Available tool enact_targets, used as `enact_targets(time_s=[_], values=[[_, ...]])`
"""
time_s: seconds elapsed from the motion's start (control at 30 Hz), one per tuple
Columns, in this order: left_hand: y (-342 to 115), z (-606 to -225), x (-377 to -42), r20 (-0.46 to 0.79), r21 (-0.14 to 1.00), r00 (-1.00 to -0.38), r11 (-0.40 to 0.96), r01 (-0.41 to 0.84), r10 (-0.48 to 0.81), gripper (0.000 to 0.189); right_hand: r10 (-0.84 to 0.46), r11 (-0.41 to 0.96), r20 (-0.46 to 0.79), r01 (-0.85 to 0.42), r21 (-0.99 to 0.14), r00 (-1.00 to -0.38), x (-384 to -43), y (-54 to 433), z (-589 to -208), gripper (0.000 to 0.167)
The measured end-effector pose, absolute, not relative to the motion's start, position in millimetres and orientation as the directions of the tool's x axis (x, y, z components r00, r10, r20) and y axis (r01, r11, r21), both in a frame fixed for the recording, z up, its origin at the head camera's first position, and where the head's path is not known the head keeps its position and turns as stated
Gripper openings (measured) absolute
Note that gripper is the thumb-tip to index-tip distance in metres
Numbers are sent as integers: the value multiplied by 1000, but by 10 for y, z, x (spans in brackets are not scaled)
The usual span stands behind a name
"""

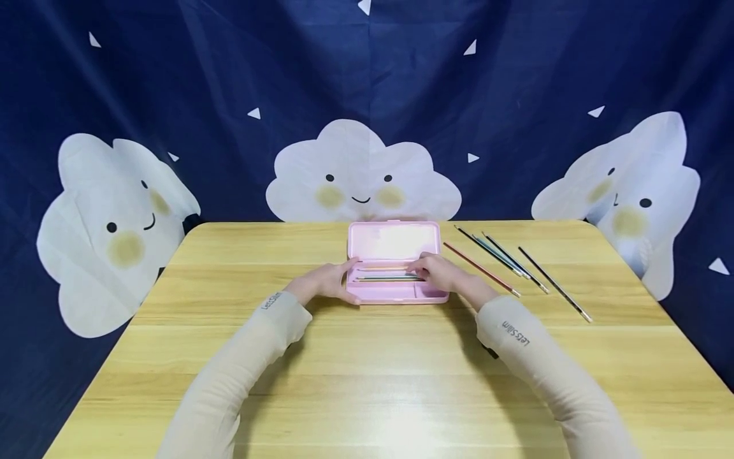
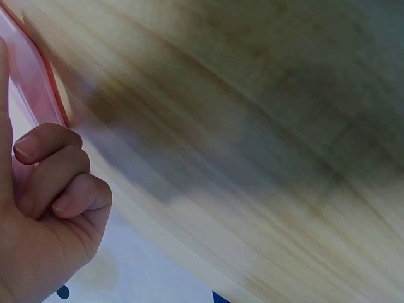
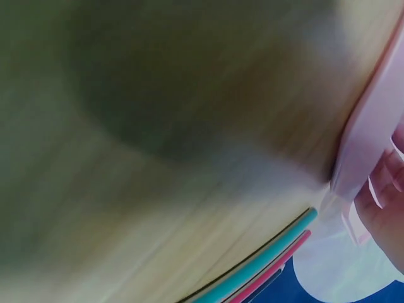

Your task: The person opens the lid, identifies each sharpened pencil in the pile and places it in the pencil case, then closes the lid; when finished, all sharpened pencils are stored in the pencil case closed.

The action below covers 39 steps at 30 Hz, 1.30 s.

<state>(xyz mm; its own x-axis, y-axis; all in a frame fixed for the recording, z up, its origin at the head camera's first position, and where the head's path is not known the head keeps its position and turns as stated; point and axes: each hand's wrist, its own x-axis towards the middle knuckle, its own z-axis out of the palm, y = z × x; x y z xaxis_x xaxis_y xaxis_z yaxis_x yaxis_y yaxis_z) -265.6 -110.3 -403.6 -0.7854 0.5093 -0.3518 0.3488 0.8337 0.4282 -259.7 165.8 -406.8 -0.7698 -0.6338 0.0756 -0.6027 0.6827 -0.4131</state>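
A pink pencil case (image 1: 431, 290) lies at the far middle of the table, its lid (image 1: 394, 241) raised at the back. Several pencils (image 1: 381, 278) lie lengthwise inside it. My left hand (image 1: 328, 280) grips the case's left end, thumb at the front corner, a finger at the back. In the left wrist view, the other fingers (image 2: 60, 164) of that hand are curled beside the case. Reaching into the right half, my right hand (image 1: 440, 273) pinches at the pencils' right ends with curled fingers. Which pencil is between its fingertips I cannot tell.
To the right of the case, a red pencil (image 1: 482, 269), a teal pencil (image 1: 499, 254) and several dark pencils (image 1: 555, 284) lie loose at a slant. A dark blue cloth with cloud faces (image 1: 363, 169) hangs behind the wooden table (image 1: 344, 370).
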Motion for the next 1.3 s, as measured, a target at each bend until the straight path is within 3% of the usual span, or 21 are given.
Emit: enact_targets(time_s=[0.27,0.63,1.3], values=[[-1100,-4034,-2662,-363,425,-782,837,346,507,107,-628,644,132,-607,-466,-767,-2580,1796,-4038,21],[-1103,-4035,-2664,-369,422,-781,839,343,505,107,-604,685,162,-612,-396,-780,-2406,2065,-3943,29],[-1086,-4015,-2648,-367,441,-775,830,343,515,106,-389,811,76,-380,-445,-918,-2370,2857,-3816,36]])
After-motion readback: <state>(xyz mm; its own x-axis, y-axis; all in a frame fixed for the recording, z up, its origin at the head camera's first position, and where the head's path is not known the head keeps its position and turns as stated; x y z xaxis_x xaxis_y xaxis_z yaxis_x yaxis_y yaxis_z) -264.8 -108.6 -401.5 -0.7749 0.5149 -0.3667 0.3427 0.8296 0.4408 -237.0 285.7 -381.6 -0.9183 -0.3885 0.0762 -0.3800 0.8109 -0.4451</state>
